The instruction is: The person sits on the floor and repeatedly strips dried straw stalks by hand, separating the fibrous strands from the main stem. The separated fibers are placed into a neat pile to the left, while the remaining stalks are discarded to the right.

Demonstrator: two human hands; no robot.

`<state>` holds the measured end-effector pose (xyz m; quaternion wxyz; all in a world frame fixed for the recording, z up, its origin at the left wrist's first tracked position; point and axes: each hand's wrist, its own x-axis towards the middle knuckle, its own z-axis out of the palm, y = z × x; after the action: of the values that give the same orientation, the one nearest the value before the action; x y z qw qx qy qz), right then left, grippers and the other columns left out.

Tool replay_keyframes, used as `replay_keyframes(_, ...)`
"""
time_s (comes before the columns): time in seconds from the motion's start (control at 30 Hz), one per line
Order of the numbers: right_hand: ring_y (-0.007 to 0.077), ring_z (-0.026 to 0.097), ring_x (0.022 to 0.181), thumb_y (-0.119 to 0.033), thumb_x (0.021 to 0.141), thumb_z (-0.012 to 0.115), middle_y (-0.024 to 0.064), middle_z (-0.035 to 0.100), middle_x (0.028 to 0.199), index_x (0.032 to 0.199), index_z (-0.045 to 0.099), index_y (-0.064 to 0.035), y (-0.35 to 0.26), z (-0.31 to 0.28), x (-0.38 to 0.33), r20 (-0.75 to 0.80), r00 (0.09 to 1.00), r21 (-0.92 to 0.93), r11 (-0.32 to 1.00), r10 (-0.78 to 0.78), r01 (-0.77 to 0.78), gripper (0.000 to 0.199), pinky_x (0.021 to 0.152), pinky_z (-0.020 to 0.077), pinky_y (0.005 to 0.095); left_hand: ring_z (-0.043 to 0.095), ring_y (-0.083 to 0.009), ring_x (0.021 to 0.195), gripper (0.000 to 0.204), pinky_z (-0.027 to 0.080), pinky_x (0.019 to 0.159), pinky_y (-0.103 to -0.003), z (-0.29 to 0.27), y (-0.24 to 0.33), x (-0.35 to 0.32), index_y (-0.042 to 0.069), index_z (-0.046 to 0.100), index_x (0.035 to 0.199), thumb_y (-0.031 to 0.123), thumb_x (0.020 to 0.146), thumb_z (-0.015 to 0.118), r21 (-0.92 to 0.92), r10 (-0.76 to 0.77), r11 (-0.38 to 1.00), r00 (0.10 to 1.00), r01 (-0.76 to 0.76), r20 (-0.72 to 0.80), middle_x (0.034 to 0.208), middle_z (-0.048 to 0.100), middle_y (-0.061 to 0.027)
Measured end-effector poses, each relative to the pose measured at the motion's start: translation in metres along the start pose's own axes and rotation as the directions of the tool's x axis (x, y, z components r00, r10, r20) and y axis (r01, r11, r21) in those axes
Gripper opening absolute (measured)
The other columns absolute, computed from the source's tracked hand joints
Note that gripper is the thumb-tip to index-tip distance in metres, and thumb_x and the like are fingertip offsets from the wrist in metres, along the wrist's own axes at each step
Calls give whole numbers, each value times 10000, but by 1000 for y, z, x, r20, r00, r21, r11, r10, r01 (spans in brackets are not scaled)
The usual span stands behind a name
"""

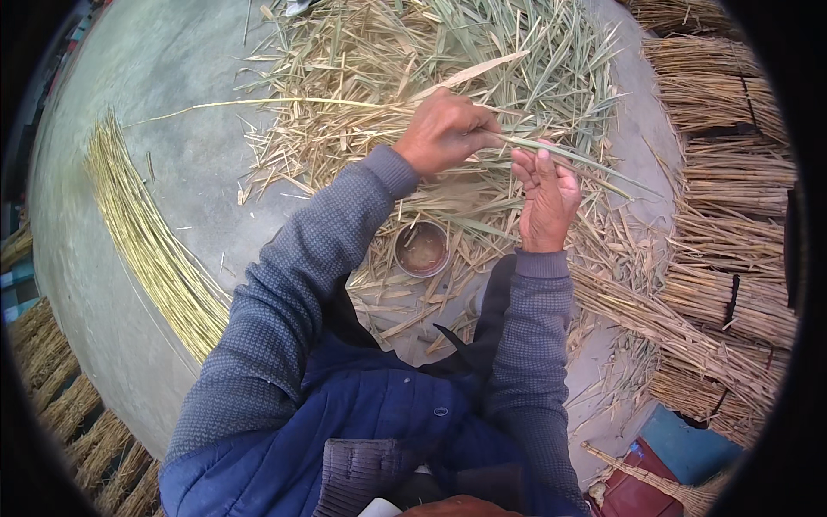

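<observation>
A long thin reed stalk point(301, 101) runs from the left across the leaf heap to my hands, with green and dry leaves at its right end. My left hand point(448, 129) is closed around the stalk, knuckles up. Just right of it, my right hand point(549, 198) is turned palm up, its thumb and fingers closed on the stalk's leafy end point(577, 157). Under both hands spreads a heap of loose green and straw-coloured leaves point(345, 52). Below the left hand, a small round metal bowl point(422, 273) sits among leaf scraps.
A bunch of yellow-green stalks point(151, 233) lies on the concrete floor point(112, 302) at left. Tied reed bundles point(732, 172) are stacked along the right, and loose stalks point(663, 332) slant toward them. More bundles point(77, 422) lie at lower left. Red and teal items point(689, 444) are at lower right.
</observation>
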<state>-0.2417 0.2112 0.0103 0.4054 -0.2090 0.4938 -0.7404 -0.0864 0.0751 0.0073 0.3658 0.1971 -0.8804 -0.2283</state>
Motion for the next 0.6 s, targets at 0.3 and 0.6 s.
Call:
replay_keyframes(0.3,227,729,872,-120,983,645,204,696,1062,1196,573,107,-2,-23,13,-95,995,22,1000,18,-16,320,731,616,265,676,-84,701,115,532,638,-206,-66,-29,15,73,725,958,153,886,766,-611,-594,709,766,353,-247,868,761,-50)
replay_keyframes(0.6,234,713,935,-120,983,643,206,681,1096,1242,538,106,-5,-32,19,-10,1000,-2,1000,0,0,359,788,610,281,595,-183,863,268,367,790,-339,-71,-57,-3,123,720,999,348,859,764,568,-172,769,950,294,-259,911,732,-14)
